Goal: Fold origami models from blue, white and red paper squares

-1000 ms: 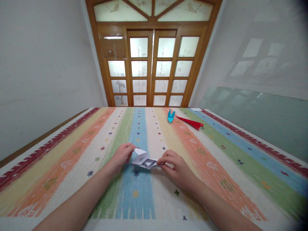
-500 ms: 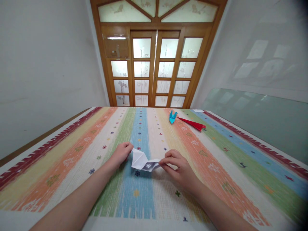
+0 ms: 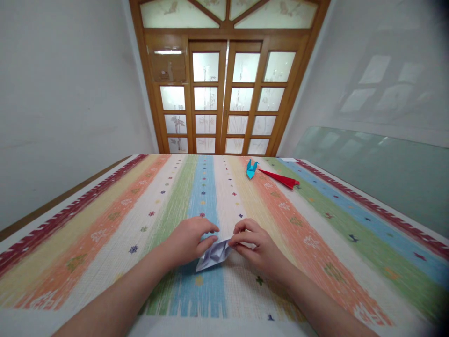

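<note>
A piece of folded white paper is between my two hands, just above the striped tablecloth, its pointed end toward the lower left. My right hand pinches its right end between thumb and fingertips. My left hand is over its left side, the thumb at the paper's upper edge and the fingers curved above, with a gap between them. Part of the paper's left side is hidden behind the left hand.
Farther back on the table lie a blue folded-paper figure and a long, pointed red folded-paper piece. The striped tablecloth covers the table. Wooden glazed doors stand beyond, with a glass panel at right.
My left hand has let go of the paper's upper left tip and moved right, closer to my right hand. The paper has turned, its left end now lower. My right hand keeps its pinch.
</note>
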The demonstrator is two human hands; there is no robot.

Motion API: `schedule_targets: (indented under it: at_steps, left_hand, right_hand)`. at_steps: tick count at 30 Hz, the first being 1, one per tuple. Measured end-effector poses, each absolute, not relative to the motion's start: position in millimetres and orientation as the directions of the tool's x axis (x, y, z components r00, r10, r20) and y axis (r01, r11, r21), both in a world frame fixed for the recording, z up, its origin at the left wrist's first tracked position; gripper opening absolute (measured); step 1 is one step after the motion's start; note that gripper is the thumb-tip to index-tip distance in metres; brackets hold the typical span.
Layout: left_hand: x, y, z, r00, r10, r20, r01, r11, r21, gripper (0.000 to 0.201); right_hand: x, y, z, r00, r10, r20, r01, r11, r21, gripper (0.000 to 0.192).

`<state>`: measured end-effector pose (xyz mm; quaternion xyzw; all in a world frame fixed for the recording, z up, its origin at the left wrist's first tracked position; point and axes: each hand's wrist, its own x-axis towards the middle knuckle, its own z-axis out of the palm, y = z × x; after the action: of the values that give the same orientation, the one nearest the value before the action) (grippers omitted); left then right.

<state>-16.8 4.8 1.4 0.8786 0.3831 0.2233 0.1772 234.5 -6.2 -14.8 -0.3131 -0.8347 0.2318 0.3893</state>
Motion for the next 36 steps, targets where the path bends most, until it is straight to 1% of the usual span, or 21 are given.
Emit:
schedule_targets:
  at_steps: [2,3,5,6,8,10,12,16,19,21,23,26,29,36]
  left_hand:
    - [-15,5,-1,0.604,0.786,0.13,0.552,-0.531,0.643,0.034]
    - [-14,5,-3,0.622,0.781,0.066,0.508,-0.465,0.725,0.041]
    - [-11,6,-9,0.687,0.726,-0.031,0.387,-0.33,0.861,0.053]
    - [-9,6,-12,0.72,0.691,-0.064,0.327,-0.257,0.909,0.055]
    - [-6,6,-18,0.769,0.631,-0.103,0.233,-0.127,0.964,0.058]
    - [-4,5,-23,0.79,0.601,-0.121,0.181,-0.039,0.983,0.058]
    - [-2,5,-25,0.791,0.599,-0.127,0.15,0.011,0.989,0.052]
    - [-2,7,-22,0.754,0.643,-0.133,0.113,0.073,0.991,0.034]
    - [-3,9,-19,0.719,0.683,-0.131,0.114,0.07,0.991,0.028]
    - [-4,10,-20,0.687,0.71,-0.156,0.118,0.103,0.988,0.028]
    - [-4,10,-21,0.644,0.739,-0.196,0.099,0.173,0.98,0.029]
    - [-5,11,-23,0.606,0.764,-0.224,0.02,0.266,0.964,0.034]
    - [-7,14,-23,0.579,0.785,-0.22,-0.049,0.303,0.952,0.039]
    - [-12,23,-30,0.476,0.855,-0.205,-0.171,0.319,0.932,0.038]
  right_hand:
    - [234,-8,-13,-0.538,0.707,0.46,0.299,0.67,-0.68,0.014]
    - [234,-9,-12,-0.559,0.707,0.433,0.272,0.649,-0.71,0.014]
    - [233,-11,-10,-0.589,0.708,0.389,0.221,0.605,-0.765,0.012]
    - [232,-12,-9,-0.597,0.709,0.376,0.201,0.586,-0.785,0.012]
    - [230,-12,-8,-0.604,0.708,0.367,0.177,0.568,-0.804,0.011]
    - [230,-12,-8,-0.607,0.703,0.37,0.175,0.572,-0.801,0.011]
    - [231,-11,-9,-0.604,0.704,0.375,0.184,0.58,-0.793,0.011]
    - [233,-10,-11,-0.579,0.718,0.386,0.198,0.583,-0.788,0.011]
    - [234,-11,-10,-0.576,0.715,0.397,0.199,0.594,-0.78,0.012]
    - [233,-12,-8,-0.579,0.709,0.403,0.202,0.603,-0.772,0.013]
    - [233,-13,-7,-0.578,0.702,0.416,0.205,0.619,-0.758,0.013]
    - [234,-13,-7,-0.543,0.7,0.464,0.21,0.648,-0.732,0.014]
    - [238,-11,-7,-0.475,0.722,0.504,0.21,0.648,-0.732,0.013]
    - [245,-4,-10,-0.426,0.793,0.435,0.197,0.551,-0.811,0.013]
